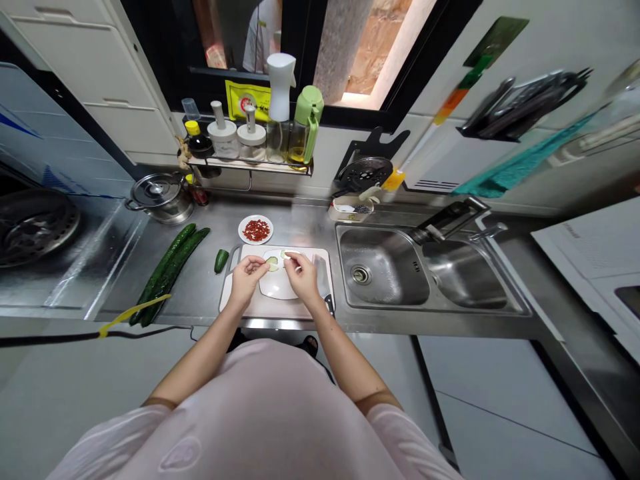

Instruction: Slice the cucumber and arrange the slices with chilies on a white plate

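Observation:
Over a white plate (277, 289), my left hand (247, 277) pinches a thin round cucumber slice (272, 263) at its edge. My right hand (303, 277) is closed at the fingertips on a second pale green cucumber slice (285, 254), partly covered by the fingers. Beneath the plate lies a pale cutting board (255, 309) with a grey rim. A kitchen knife (324, 280) rests along the board's right side, its black handle toward me. Just left of the board sits a short cut piece of cucumber (221, 261).
Two whole cucumbers (173, 270) lie on the steel counter at left. Behind the board is a small plate of chopped red pieces (256, 230). A lidded pot (159, 195) stands back left, a double sink (385, 267) at right. Bottles and jars fill a shelf (255, 163).

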### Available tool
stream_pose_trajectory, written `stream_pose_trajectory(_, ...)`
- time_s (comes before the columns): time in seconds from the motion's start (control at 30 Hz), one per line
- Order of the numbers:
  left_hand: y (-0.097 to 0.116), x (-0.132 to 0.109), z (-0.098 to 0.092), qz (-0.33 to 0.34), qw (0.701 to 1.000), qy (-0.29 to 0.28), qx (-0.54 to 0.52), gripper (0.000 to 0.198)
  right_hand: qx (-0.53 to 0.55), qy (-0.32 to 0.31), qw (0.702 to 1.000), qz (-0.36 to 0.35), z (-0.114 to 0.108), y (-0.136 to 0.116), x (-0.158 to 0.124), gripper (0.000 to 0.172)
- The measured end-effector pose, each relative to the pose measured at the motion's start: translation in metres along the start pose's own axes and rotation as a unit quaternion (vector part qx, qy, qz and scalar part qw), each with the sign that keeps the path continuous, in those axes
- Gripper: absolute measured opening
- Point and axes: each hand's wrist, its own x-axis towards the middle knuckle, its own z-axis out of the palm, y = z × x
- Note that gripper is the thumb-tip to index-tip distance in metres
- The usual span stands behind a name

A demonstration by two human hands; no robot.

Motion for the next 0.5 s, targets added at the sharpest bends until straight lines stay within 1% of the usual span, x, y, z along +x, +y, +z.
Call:
stream_pose_trajectory(0.17,0.012,-0.002,0.010,0.022,0.999,-0.023,0.006,0.026,0.027,-0.052,0.998,-0.023,-0.008,-0.023,0.015,0.024)
stream_pose_trajectory(0.3,0.015,-0.004,0.013,0.031,0.999,-0.027,0.017,0.025,0.029,-0.077,0.996,-0.037,-0.008,-0.028,0.019,0.016)
stream_pose_trajectory(0.37,0.015,-0.004,0.013,0.020,0.999,-0.027,0.005,0.028,0.042,-0.078,0.995,-0.034,-0.007,-0.028,0.020,0.017)
stream_pose_trajectory(0.43,0.014,-0.005,0.013,-0.004,0.999,-0.021,-0.029,0.032,0.061,-0.074,0.995,-0.023,-0.006,-0.028,0.020,0.019)
stream_pose_trajectory(0.5,0.012,-0.005,0.011,-0.069,0.994,-0.028,-0.075,0.035,0.077,-0.068,0.995,-0.008,-0.008,-0.029,0.022,0.022)
